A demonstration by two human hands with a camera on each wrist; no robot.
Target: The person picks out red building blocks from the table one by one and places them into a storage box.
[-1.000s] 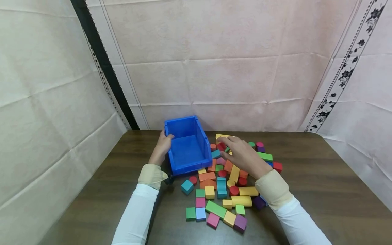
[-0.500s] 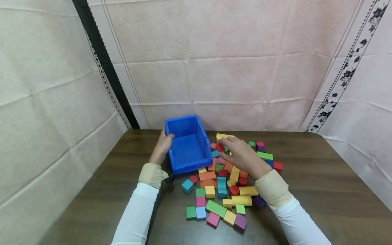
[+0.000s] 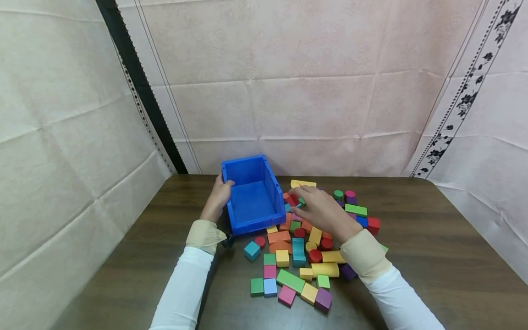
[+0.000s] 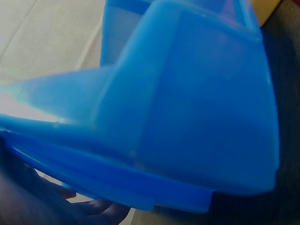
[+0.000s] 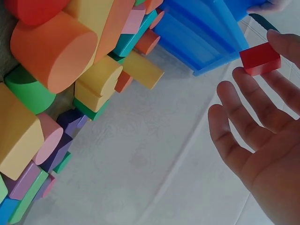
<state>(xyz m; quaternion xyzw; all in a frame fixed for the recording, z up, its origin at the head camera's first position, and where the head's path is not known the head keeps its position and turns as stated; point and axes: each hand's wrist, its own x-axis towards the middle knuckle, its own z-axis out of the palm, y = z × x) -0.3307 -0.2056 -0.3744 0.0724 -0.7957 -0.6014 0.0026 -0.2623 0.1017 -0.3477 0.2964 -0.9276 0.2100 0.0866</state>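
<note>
My left hand (image 3: 216, 200) grips the left wall of an open blue plastic bin (image 3: 256, 201), thumb over the rim. The bin's inside shows bare in the head view. Seen from the left wrist, the bin's outer side (image 4: 206, 103) fills most of the picture, fingers under its edge. My right hand (image 3: 323, 210) pinches a small red block (image 5: 260, 59) between thumb and fingertips, just right of the bin. In the right wrist view the other fingers spread away from the block. Below that hand lie coloured wooden blocks, some hidden by it.
Many loose blocks lie right of the bin and in front of it, among them a green bar (image 3: 290, 281), a purple cube (image 3: 323, 299) and a yellow cylinder (image 3: 326, 270). A teal cube (image 3: 252, 251) sits near the bin's front. Cloth walls (image 3: 288, 91) enclose the dark wooden table (image 3: 433, 256).
My right hand has moved slightly left, toward the bin, with the red block, uncovering blocks at its right. The left hand and the bin stay in place.
</note>
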